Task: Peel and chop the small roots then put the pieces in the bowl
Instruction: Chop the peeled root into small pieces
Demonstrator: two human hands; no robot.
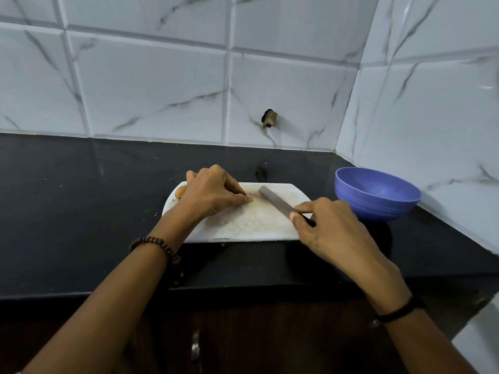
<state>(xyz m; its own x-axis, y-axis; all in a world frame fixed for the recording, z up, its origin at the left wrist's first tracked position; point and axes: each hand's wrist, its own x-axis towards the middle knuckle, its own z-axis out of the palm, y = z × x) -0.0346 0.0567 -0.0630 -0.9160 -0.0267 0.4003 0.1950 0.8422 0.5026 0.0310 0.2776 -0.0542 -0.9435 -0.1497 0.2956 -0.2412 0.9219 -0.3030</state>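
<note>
A white cutting board (251,225) lies on the black counter. My left hand (209,193) rests on its left half and pinches a small pale root piece (249,200) with thumb and fingertips. Another brownish root (180,192) peeks out behind that hand at the board's left end. My right hand (328,225) grips the handle of a knife (275,201), with its grey blade lying flat across the board and pointing up-left toward the root piece. A blue bowl (378,194) stands to the right of the board, and nothing shows inside it.
The black counter (81,201) runs left and back to a white marble-tiled wall (162,90), which turns a corner close behind the bowl. A dark hole with a stub (269,118) sits in the wall. A cupboard handle (195,344) shows below the counter edge.
</note>
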